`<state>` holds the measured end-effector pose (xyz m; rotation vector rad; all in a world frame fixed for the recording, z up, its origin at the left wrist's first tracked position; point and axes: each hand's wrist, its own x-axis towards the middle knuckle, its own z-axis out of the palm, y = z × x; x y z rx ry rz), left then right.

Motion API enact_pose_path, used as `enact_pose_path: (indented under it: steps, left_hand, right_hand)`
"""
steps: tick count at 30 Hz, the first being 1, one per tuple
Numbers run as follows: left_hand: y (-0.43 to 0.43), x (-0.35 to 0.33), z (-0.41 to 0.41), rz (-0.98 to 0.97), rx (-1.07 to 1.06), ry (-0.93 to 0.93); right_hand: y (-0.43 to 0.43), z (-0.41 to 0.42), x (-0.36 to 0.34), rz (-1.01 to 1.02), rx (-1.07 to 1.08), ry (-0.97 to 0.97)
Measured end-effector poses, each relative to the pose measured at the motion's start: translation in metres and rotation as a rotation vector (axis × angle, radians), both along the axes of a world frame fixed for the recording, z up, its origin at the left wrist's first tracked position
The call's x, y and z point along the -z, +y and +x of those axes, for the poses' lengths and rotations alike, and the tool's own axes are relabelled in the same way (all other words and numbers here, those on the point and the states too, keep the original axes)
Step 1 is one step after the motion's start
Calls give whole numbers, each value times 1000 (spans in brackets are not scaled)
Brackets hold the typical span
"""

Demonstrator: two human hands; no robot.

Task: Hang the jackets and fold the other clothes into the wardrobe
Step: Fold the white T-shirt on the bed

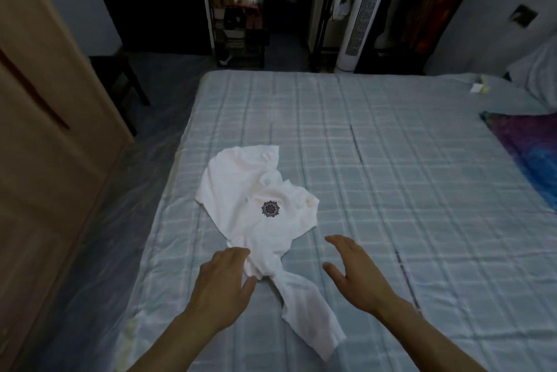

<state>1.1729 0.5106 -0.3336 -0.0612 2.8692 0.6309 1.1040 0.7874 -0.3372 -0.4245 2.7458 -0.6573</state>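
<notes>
My left hand [224,276] lies on the bunched middle of the white shirt [256,190], but I can't tell if it grips. My right hand [355,272] is open just beside the shirt. The shirt lies crumpled near the left edge of the bed [391,175], which spreads wide to the right.

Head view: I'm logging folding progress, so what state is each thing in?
white T-shirt: crumpled, unfolded, lying on the bed.
left hand: touches the shirt's bunched middle; grip unclear.
right hand: open, fingers spread, beside the shirt, apart from it.
purple cloth: lying at the bed's right edge.
tower fan: upright.
</notes>
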Motion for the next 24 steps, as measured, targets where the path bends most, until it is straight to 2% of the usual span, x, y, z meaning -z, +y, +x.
enact_pose_path:
  steps: [6,13,16,18,21,24]
  left_hand:
    - [21,70,-87,2,35,-56]
    - [56,184,-179,-41,68,-69]
    - [71,220,-217,-50,110,-4]
    - [82,235,-245,-66,133,77]
    - [93,254,-288,-172,246,287]
    - [91,264,-323,-309,427,315]
  right_hand:
    - [6,-90,72,-3,12,-30]
    - [3,-177,195,-44,33,-37]
    - [-4,-207,238,-76,90,-89]
    - [-10,-226,260,-218,180,-97]
    - [-19,-252,280,-423,428,-34]
    - [-23,-262,291,-427,435,101]
